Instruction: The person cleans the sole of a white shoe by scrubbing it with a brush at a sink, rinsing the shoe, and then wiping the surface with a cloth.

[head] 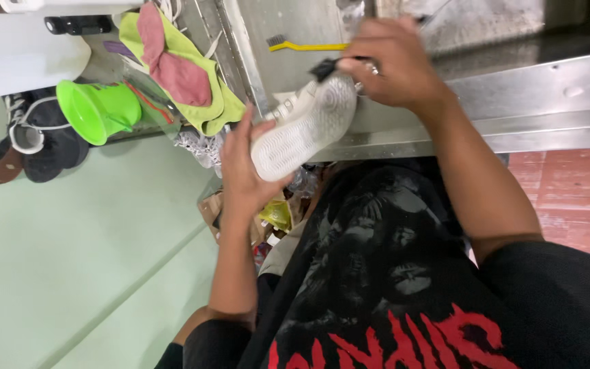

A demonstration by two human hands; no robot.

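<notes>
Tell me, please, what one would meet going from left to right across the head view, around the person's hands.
Dark shoes on the floor → green cup → pink cloth → left hand → white shoe → right hand.

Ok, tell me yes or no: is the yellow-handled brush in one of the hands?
No: the yellow-handled brush lies on the steel counter, while the right hand works a dark brush on the white shoe.

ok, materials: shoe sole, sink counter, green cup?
Shoe sole: looks like white rubber, matte, with a moulded tread of fine ridges. Sink counter: likely stainless steel, grey, brushed, with dull reflections. Green cup: probably plastic, bright, smooth and slightly glossy.
</notes>
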